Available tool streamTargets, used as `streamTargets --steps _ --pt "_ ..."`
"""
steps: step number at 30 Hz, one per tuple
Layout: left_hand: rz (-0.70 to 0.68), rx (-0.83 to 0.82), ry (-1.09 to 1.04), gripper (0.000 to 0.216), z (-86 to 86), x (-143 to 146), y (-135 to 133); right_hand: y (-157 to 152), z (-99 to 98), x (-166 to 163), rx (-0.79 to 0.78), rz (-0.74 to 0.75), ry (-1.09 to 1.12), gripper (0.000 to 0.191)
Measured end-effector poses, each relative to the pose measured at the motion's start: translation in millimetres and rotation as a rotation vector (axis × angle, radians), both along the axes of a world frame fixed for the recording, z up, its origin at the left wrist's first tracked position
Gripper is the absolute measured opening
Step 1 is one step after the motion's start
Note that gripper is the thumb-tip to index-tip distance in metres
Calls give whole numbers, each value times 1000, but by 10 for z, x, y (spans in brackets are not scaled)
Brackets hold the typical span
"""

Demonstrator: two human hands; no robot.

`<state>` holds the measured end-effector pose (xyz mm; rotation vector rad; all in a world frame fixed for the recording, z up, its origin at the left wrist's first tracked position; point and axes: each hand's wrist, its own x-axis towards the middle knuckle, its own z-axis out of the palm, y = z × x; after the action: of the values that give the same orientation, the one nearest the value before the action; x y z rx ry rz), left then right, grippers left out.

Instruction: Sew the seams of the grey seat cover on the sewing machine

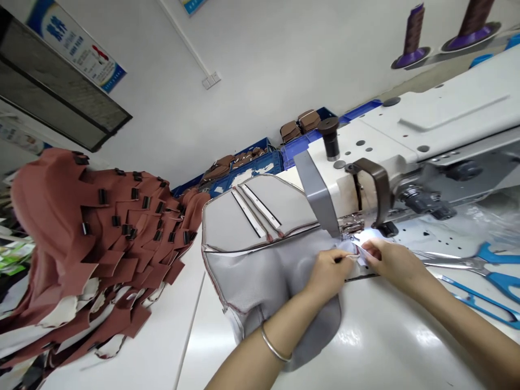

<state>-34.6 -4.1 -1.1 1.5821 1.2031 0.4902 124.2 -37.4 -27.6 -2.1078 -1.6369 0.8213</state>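
Note:
A grey seat cover piece [260,271] with dark red seam edges and two white strips lies across the white table, its right part under the head of a sewing machine [341,200]. My left hand [331,273] is closed on an edge of this cover, just in front of the lit needle area. Close beside it, my right hand [385,260] pinches a thin white strip of material [363,254] at the same edge. The needle itself is hard to make out behind the presser parts and the glare.
Blue-handled scissors [475,264] and a blue-framed tool [479,300] lie right of my right arm. A tall stack of reddish-brown covers [117,216] with black clips stands at left. Blue crates [260,162] with brown pieces sit behind. Thread spools [414,35] stand above the machine.

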Motion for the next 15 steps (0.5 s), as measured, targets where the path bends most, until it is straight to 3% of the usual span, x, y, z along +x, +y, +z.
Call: streamTargets --steps 3,6,12,15 --pt "36 -80 -22 19 22 -21 33 3 14 23 9 27 36 9" --pt "-2 -47 39 21 48 -26 24 -2 19 46 13 41 44 11" --pt "-397 428 425 24 3 63 -109 -12 13 47 42 58 -12 11" --pt "-515 530 599 20 -39 126 -198 -55 20 -7 82 68 -98 18"
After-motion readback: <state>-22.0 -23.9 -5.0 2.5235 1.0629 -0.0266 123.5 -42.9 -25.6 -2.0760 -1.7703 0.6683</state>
